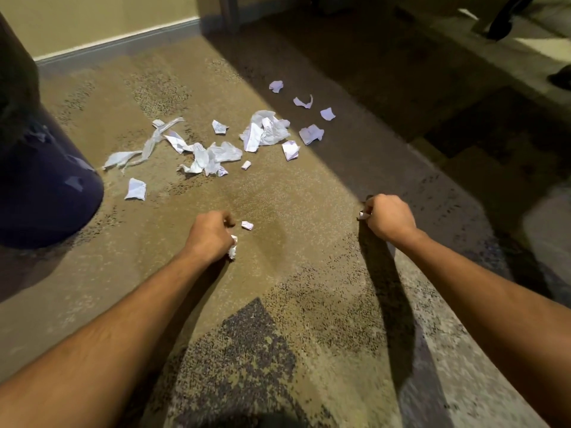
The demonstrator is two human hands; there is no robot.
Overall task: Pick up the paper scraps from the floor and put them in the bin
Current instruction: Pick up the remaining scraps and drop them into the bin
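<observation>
Both forearms reach forward and down over the carpet [278,304]. Left hand [210,234] has its fingers curled around a crumpled white scrap [232,247] that pokes out on the thumb side. Right hand [387,217] pinches a small white scrap [363,215] at the fingertips, low over the carpet. One loose small scrap [247,225] lies on the carpet just beside the left hand.

Progress, as judged: early. Two scraps are in hand, and pale bits that may be paper show in the bin [46,186], a dark blue container at far left; I cannot tell for sure what they are. Most of the work remains: the main scatter [216,149] of torn and crumpled paper, with some thin plastic-looking strips, sits in the middle of the floor, near the bin on its left side. A smaller group of scraps [310,132] trails off to the right, into the shadowed strip.

Surface: short-pile tan carpet with dark speckled patches, a dark wedge pattern near the camera. Strong light from one side; both arms cast long shadows.

Room: pale wall with a grey baseboard [123,44] at the back left; dark, dim area at upper right, details unclear.
</observation>
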